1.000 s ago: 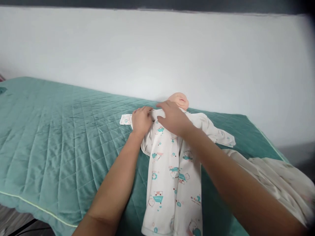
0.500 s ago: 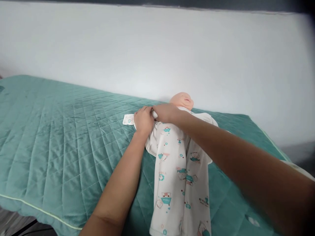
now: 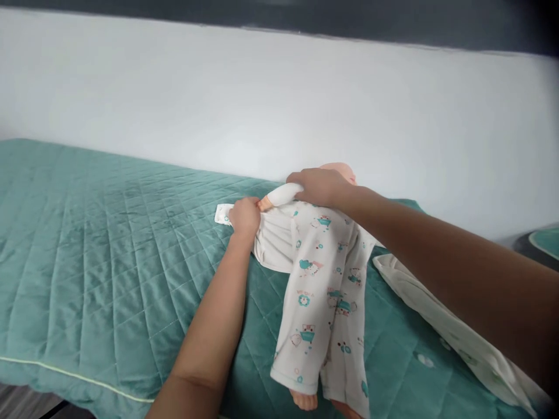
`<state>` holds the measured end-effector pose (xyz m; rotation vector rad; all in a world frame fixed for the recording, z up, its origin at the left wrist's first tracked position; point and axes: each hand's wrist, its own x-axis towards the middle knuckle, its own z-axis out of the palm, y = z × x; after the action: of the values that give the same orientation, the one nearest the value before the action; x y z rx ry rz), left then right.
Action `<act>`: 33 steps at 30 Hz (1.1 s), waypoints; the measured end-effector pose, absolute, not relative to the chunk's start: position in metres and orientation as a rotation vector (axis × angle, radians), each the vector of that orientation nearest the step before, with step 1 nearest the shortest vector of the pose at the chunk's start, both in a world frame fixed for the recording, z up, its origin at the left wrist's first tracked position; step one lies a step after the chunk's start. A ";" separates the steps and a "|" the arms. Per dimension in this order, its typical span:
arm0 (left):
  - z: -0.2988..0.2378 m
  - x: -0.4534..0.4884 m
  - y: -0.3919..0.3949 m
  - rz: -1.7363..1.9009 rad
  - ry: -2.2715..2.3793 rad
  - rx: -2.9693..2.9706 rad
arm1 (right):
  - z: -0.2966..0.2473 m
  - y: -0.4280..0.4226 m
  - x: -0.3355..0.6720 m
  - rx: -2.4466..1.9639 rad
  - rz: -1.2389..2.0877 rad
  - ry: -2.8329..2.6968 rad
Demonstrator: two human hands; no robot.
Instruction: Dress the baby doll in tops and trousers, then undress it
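Note:
A baby doll (image 3: pixel 342 169) lies on its back, its head partly hidden behind my right hand. It wears white printed trousers (image 3: pixel 325 279), and a foot (image 3: pixel 304 400) shows below a trouser leg. A white shirt (image 3: pixel 275 238) is spread beneath its upper body. My left hand (image 3: pixel 245 215) is closed around the shirt's sleeve (image 3: pixel 223 213), whose printed cuff sticks out on the left; the doll's fingers meet my hand there. My right hand (image 3: pixel 321 186) grips the doll's white arm (image 3: pixel 285 194) near the shoulder, fingers curled over it.
A green quilted cover (image 3: pixel 109 262) lies under everything, with a pale piped front edge. White fabric (image 3: pixel 449 314) lies to the right, partly under my right forearm. A white wall (image 3: pixel 244 99) rises behind. A dark rounded object with a green top (image 3: pixel 545 241) stands at the far right.
My hands have moved apart: the right went right and up along the doll's arm, baring the arm and its hand. The doll's body is tilted more and its feet now show.

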<state>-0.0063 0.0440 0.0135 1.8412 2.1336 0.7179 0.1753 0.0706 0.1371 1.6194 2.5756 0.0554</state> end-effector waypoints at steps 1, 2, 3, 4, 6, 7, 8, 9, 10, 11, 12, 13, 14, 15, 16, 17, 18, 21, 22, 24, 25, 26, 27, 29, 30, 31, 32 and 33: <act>0.013 -0.006 0.044 0.693 2.141 1.836 | 0.139 0.070 0.178 1.620 0.076 2.571; 0.013 -0.006 0.044 0.688 2.150 1.832 | 0.140 0.070 0.180 1.617 0.102 2.570; 0.013 -0.006 0.044 0.694 2.160 1.831 | 0.141 0.069 0.181 1.614 0.128 2.576; 0.013 -0.006 0.044 0.696 2.167 1.840 | 0.140 0.068 0.181 1.610 0.148 2.586; 0.013 -0.005 0.044 0.702 2.177 1.851 | 0.135 0.067 0.179 1.601 0.152 2.617; 0.014 -0.004 0.044 0.697 2.183 1.854 | 0.132 0.066 0.177 1.592 0.139 2.633; 0.014 -0.003 0.044 0.686 2.192 1.856 | 0.127 0.066 0.174 1.578 0.118 2.648; 0.014 -0.002 0.043 0.677 2.205 1.860 | 0.123 0.067 0.170 1.564 0.097 2.659; 0.014 -0.001 0.043 0.671 2.225 1.870 | 0.118 0.068 0.165 1.547 0.082 2.668; 0.014 0.001 0.043 0.669 2.248 1.891 | 0.113 0.069 0.161 1.525 0.072 2.676; 0.014 0.003 0.042 0.671 2.266 1.926 | 0.109 0.070 0.156 1.503 0.063 2.682; 0.014 0.005 0.042 0.677 2.270 1.976 | 0.106 0.071 0.153 1.482 0.046 2.690; 0.014 0.007 0.042 0.681 2.253 2.036 | 0.104 0.071 0.150 1.467 0.022 2.701; 0.014 0.009 0.041 0.679 2.212 2.102 | 0.102 0.070 0.150 1.461 -0.011 2.717; 0.015 0.011 0.041 0.672 2.156 2.161 | 0.101 0.069 0.152 1.472 -0.051 2.746; 0.015 0.013 0.041 0.664 2.097 2.208 | 0.100 0.065 0.157 1.506 -0.099 2.789; 0.014 0.014 0.041 0.656 2.049 2.241 | 0.099 0.061 0.165 1.566 -0.150 2.840; 0.013 0.016 0.042 0.636 2.049 2.261 | 0.090 0.045 0.204 1.898 -0.323 2.976; 0.012 0.017 0.042 0.633 2.080 2.252 | 0.085 0.040 0.219 2.052 -0.370 2.992; 0.011 0.016 0.042 0.636 2.138 2.225 | 0.069 0.032 0.248 2.440 -0.347 2.940; 0.010 0.016 0.042 0.639 2.160 2.209 | 0.059 0.029 0.261 2.609 -0.267 2.885; 0.009 0.016 0.042 0.639 2.173 2.194 | 0.049 0.028 0.271 2.727 -0.177 2.833; 0.009 0.016 0.042 0.636 2.179 2.181 | 0.038 0.027 0.279 2.799 -0.104 2.803; 0.008 0.017 0.042 0.623 2.168 2.170 | 0.020 0.027 0.289 2.835 -0.070 2.796; 0.007 0.017 0.043 0.622 2.159 2.168 | 0.013 0.027 0.292 2.829 -0.086 2.808; 0.007 0.018 0.043 0.630 2.151 2.161 | 0.008 0.027 0.294 2.816 -0.102 2.815; 0.007 0.019 0.043 0.648 2.148 2.142 | 0.005 0.028 0.295 2.801 -0.110 2.810; 0.008 0.020 0.042 0.676 2.147 2.112 | 0.004 0.029 0.297 2.785 -0.106 2.791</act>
<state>0.0198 0.0423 0.0077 2.1120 2.1472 0.6756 0.2970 0.0287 0.0039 2.7855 2.7906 -0.1062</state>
